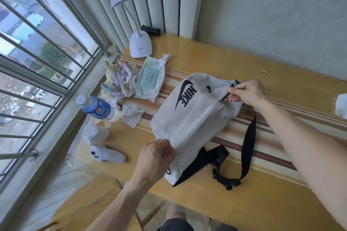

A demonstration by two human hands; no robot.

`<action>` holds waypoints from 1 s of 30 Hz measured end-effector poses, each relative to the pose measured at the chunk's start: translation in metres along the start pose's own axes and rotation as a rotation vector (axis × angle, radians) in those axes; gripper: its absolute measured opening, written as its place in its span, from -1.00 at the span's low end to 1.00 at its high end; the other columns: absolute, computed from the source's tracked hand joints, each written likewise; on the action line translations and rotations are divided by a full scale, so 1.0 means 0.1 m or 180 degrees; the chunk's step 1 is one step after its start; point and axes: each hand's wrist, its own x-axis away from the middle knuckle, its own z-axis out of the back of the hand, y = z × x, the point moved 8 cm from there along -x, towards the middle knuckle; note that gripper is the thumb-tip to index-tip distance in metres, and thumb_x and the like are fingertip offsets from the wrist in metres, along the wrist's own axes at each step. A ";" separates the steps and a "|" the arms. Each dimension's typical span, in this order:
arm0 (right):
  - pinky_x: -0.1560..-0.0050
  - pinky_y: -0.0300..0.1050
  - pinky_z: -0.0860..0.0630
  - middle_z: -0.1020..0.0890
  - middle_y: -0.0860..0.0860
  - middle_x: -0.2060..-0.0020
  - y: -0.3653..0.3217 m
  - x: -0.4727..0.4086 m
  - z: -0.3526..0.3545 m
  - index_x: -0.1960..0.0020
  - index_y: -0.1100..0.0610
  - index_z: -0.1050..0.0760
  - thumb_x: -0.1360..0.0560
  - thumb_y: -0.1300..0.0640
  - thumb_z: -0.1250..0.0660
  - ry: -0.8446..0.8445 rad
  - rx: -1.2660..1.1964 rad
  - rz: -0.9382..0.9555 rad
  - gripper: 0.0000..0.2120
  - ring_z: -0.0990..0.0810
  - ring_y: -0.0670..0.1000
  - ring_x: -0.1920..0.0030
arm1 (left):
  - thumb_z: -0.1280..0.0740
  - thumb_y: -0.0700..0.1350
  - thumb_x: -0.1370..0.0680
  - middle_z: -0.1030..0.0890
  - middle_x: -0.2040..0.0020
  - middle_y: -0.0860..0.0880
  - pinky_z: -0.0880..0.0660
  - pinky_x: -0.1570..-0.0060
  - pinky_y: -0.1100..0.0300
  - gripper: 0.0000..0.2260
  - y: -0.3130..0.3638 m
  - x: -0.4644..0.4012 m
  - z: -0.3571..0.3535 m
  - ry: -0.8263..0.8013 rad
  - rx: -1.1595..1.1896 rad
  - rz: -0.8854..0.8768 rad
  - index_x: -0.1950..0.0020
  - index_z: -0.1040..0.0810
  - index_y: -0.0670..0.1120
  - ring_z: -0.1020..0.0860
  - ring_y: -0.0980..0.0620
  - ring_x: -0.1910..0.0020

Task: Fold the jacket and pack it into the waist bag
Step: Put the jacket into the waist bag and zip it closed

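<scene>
A light grey waist bag [189, 118] with a black logo lies bulging on the wooden table [281, 184], its black strap and buckle [228, 182] trailing toward me. A zipper line runs diagonally across the bag and looks closed along its length. My left hand [155, 157] pinches the bag's near end at the zipper's start. My right hand [246, 92] pinches the black zipper pull at the far end. No jacket is visible outside the bag.
Left of the bag lie a wet-wipes pack [150, 78], crumpled tissues [131, 114], a water bottle [95, 108], a white cup [95, 134] and a white controller [109, 154]. A white desk lamp [139, 45] stands at the back. A window is on the left.
</scene>
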 end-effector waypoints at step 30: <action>0.26 -0.31 -0.49 -0.74 0.03 0.32 -0.45 0.70 -0.39 0.18 0.24 -0.72 -0.52 0.16 -0.48 -0.0643 -0.0204 0.1015 -0.83 -0.62 -0.15 0.33 | -0.43 0.17 -0.47 -0.62 0.08 0.05 -0.54 0.17 0.15 -0.64 1.32 -1.11 -0.25 0.0269 0.0189 -0.0781 -0.22 -0.66 0.09 -0.59 0.06 0.21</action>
